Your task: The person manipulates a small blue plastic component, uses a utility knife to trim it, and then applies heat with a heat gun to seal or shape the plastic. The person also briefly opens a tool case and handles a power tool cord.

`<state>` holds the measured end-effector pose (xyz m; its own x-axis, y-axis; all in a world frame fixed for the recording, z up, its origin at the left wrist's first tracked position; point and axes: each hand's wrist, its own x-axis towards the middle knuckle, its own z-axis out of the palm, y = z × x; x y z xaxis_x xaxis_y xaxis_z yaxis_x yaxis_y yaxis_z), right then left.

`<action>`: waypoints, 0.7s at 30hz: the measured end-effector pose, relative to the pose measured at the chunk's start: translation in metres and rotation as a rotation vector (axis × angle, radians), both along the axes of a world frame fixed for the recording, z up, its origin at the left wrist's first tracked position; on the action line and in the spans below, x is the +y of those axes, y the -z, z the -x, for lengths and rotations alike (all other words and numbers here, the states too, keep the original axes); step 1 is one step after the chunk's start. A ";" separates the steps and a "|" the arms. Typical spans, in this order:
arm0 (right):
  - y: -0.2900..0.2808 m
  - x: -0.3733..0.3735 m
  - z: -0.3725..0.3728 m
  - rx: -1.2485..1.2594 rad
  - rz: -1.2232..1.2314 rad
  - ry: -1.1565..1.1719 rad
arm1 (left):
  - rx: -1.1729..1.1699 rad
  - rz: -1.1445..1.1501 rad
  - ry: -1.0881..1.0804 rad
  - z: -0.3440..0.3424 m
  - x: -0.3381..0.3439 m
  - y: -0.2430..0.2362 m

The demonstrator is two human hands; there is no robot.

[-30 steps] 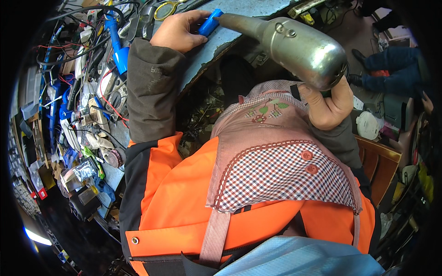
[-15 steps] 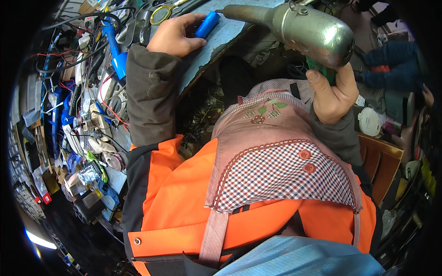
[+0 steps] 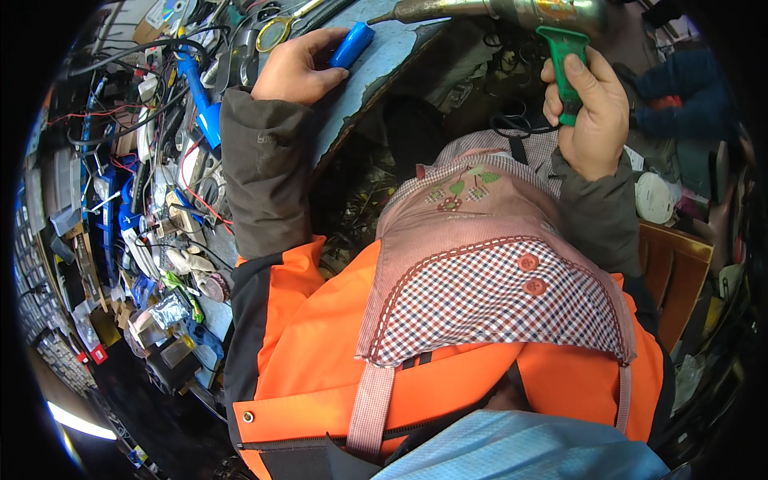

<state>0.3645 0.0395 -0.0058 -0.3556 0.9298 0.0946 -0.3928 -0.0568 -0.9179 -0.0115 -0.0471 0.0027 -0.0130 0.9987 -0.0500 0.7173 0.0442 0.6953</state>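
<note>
My left hand (image 3: 294,70) rests at the edge of the pale blue worktop (image 3: 384,60), its fingers closed round a small blue cylinder (image 3: 352,46) that looks like a wrapped battery cell. The cylinder is tilted, its upper end toward the right. In my right hand (image 3: 594,112) is a heat gun (image 3: 566,60) with a metal barrel and a green handle; my fingers wrap the handle. The barrel lies roughly level, and its narrow nozzle points left, close to the upper end of the cylinder. The top of the gun is cut off by the picture's edge.
Tools, cables and parts crowd the bench at left, among them a yellow-rimmed magnifying glass (image 3: 274,34) and a blue-handled tool (image 3: 192,72). A dark cord (image 3: 516,128) hangs below the gun. A brown wooden panel (image 3: 676,276) stands at right, and another person's legs (image 3: 688,88) show beyond.
The heat gun has moved up and turned, so its green handle now shows. The blue cylinder has shifted slightly left in my left hand, which stays in nearly the same place.
</note>
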 end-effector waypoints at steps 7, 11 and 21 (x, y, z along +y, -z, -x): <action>0.007 0.017 -0.006 0.018 0.077 -0.120 | -0.062 0.021 0.010 0.004 0.003 0.002; 0.006 0.017 -0.005 0.030 0.048 -0.114 | -0.033 0.019 0.010 0.004 0.002 0.001; 0.007 -0.018 -0.004 -0.084 -0.267 -0.021 | -0.118 -0.010 0.022 0.009 0.003 0.002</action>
